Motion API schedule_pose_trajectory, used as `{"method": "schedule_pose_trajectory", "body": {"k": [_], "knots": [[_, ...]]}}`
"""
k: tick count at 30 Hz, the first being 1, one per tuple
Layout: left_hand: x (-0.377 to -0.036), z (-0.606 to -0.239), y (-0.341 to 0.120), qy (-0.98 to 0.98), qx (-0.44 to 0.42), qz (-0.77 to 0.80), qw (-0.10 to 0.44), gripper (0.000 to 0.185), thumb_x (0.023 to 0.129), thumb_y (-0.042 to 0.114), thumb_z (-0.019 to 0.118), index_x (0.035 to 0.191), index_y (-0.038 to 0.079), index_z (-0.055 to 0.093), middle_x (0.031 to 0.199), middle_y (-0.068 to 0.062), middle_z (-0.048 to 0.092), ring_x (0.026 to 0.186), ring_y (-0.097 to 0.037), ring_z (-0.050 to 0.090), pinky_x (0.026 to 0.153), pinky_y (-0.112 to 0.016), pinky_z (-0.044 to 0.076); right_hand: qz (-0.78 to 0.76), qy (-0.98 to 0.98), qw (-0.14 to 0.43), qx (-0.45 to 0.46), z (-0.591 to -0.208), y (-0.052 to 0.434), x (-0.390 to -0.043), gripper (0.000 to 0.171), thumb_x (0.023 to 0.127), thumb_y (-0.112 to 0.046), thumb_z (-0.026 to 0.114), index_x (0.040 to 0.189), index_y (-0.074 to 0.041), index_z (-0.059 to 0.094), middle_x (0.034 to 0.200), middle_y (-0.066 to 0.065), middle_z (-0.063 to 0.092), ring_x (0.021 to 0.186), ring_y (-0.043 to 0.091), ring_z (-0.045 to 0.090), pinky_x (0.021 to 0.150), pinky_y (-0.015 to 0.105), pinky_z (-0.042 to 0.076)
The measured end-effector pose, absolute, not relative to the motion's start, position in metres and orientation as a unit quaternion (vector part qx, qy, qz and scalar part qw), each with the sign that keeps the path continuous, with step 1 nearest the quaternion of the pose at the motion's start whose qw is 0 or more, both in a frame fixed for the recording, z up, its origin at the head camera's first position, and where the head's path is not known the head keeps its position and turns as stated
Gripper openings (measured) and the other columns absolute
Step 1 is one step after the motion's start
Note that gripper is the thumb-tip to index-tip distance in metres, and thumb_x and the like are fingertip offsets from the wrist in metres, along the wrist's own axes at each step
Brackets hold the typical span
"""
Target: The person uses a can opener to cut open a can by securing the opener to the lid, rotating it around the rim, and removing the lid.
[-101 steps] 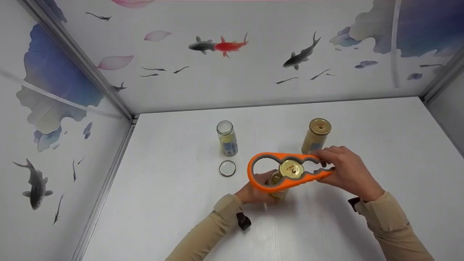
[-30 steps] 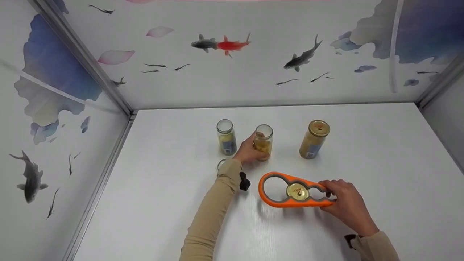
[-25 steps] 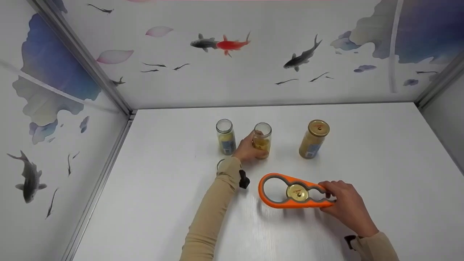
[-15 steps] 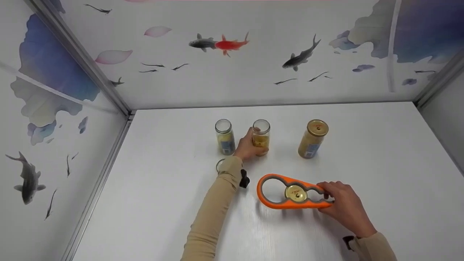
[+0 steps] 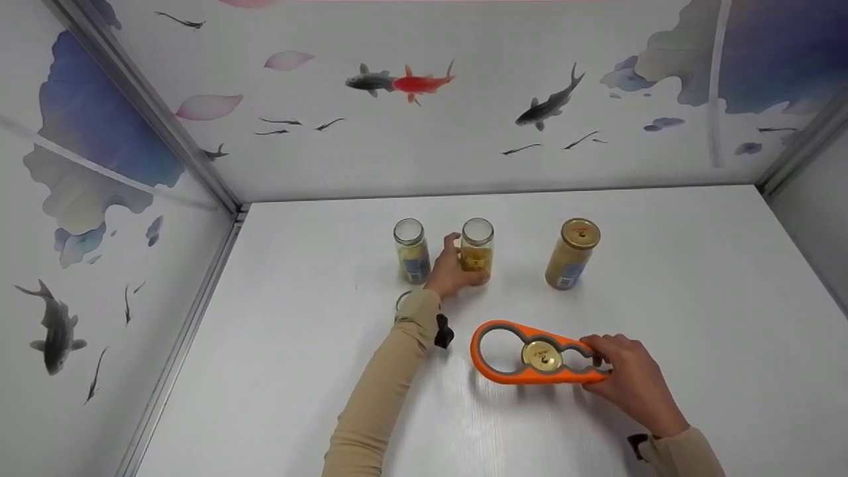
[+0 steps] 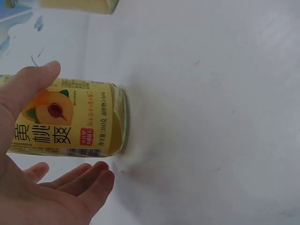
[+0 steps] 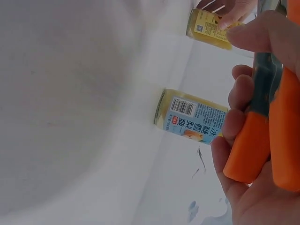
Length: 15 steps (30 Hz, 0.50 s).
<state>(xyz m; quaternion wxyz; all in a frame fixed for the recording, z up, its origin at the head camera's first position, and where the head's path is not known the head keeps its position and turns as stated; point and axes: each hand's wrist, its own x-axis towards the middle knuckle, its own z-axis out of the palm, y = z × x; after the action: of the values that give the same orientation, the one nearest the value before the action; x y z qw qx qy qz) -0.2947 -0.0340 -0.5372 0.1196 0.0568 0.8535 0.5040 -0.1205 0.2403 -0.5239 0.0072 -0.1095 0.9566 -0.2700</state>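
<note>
On the white bench, an open jar stands furthest left, a loose lid lying just in front of it. Beside it, the left hand has its fingers loosened around a second open jar, thumb and fingers barely off the label. Further right stands a capped jar. Nearer the person, the right hand grips an orange opener with a gold lid caught in it.
</note>
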Motion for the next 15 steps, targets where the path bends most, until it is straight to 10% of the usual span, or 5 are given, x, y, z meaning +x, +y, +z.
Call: {"method": "schedule_pose_trajectory", "body": {"k": [15], "knots": [[-0.272,-0.507,-0.047,0.830,0.068,0.546,0.088,0.087,0.082,0.016,0.078,0.149,0.014,0.023,0.149,-0.018,0.035,0.132,-0.034,0.040,0.104,-0.040,0.038,-0.263,0.958,-0.010,-0.111,-0.523,0.237,-0.119,0.044,0.063,-0.006,0.087,0.103,-0.008,0.069,0.075,-0.006,0.054,0.072,0.018,0.049,0.067,0.039,0.045]]}}
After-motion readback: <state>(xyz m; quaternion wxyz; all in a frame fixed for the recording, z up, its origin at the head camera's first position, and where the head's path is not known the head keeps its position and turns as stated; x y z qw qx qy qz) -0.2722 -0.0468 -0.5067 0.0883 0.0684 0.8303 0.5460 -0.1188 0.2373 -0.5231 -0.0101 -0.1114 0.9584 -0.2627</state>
